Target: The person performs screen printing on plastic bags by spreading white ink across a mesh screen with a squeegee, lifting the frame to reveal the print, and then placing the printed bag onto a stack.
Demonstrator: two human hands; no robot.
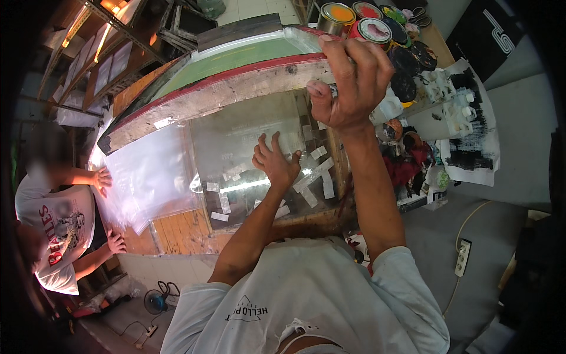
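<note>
A screen printing frame (236,86) with green mesh and a red-edged wooden border is tilted up over the far side of the work table. My right hand (354,82) grips its near right corner, fingers over the top and thumb below. Under the raised frame, my left hand (276,162) lies with fingers spread on a clear plastic sheet (227,141) that covers the glass printing surface. Faint printing shows near its fingertips. Strips of pale tape (306,196) are stuck around the glass, mostly near its right and front sides.
On the left, a stack of clear plastic sheets (147,177) lies by a co-worker's hands (101,180). Open paint cans (337,19), bottles (466,111) and stained rags (407,168) crowd the right side. A power strip (463,258) with a cord is at lower right.
</note>
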